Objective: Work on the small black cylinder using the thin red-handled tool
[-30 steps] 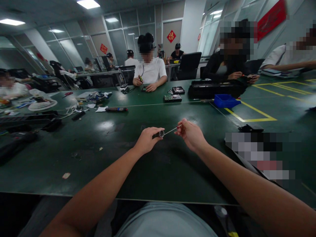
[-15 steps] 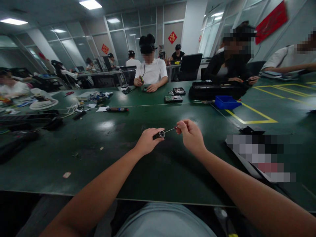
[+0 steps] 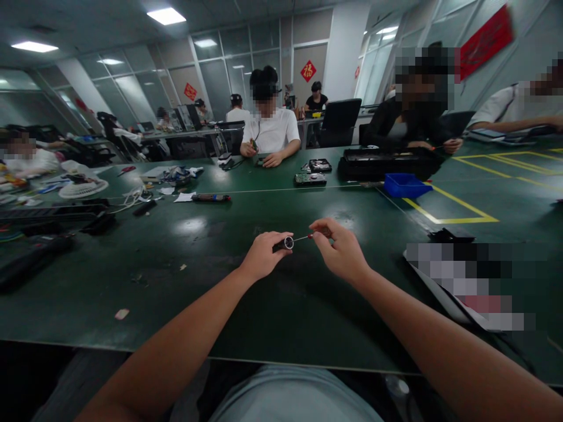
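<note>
My left hand [image 3: 263,256] is closed round a small black cylinder [image 3: 288,242], whose round, light-rimmed end faces me and to the right. A thin screwdriver [image 3: 302,238] with a red handle reaches from my right hand [image 3: 336,246] to that rim. The fingers of my right hand are bent round the handle, thumb and fingertips at its end. Both hands are held above the green table [image 3: 264,316]; what lies inside the cylinder is too small to tell.
Ahead lie two hard drives [image 3: 310,179], a blue bin [image 3: 405,185] and a long black housing [image 3: 382,163]. A pen-like tool [image 3: 211,198], cables and a white fan part [image 3: 83,187] are on the left. Papers [image 3: 461,287] lie right. People sit across the table.
My right hand has loosened a little on the screwdriver handle, its fingers higher and more spread. The left hand still holds the cylinder. The whole view has shifted slightly.
</note>
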The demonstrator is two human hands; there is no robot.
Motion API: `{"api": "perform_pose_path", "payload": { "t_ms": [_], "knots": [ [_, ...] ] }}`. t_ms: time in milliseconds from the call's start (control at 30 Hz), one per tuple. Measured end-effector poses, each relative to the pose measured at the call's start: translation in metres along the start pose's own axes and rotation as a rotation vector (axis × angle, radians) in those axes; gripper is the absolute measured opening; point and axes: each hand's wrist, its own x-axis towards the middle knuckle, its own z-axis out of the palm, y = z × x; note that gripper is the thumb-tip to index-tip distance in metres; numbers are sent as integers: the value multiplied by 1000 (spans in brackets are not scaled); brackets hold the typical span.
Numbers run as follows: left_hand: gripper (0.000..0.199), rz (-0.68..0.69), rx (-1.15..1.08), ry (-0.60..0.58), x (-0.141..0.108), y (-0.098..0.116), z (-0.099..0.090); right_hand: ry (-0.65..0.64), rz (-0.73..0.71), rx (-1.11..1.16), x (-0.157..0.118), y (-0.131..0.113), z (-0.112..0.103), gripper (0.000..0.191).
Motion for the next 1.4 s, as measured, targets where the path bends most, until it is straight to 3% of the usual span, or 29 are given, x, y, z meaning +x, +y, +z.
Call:
{"api": "perform_pose_path", "payload": {
  "t_ms": [133, 533, 700, 933, 1100, 1200, 1400],
  "knots": [
    [41, 9, 10, -4, 0, 2, 0, 17, 70, -54, 1, 0, 0, 34],
    [39, -11, 3, 4, 1, 5, -2, 3, 56, -2, -1, 3, 3, 29],
    [41, -13, -1, 24, 1, 5, -2, 74, 132, 231, 1, 4, 7, 20],
    [43, 71, 55, 29, 4, 2, -2, 155, 298, 512, 8, 20, 15, 32],
    [40, 76, 196, -112, 8, 0, -3, 146, 510, 714, 15, 40, 23, 32],
    [40, 44, 210, -137, 9, -3, -2, 192, 523, 621, 16, 42, 26, 30],
    [39, 22, 165, -127, 9, -4, -3, 219, 363, 392, 9, 30, 21, 27]
  ]
}}
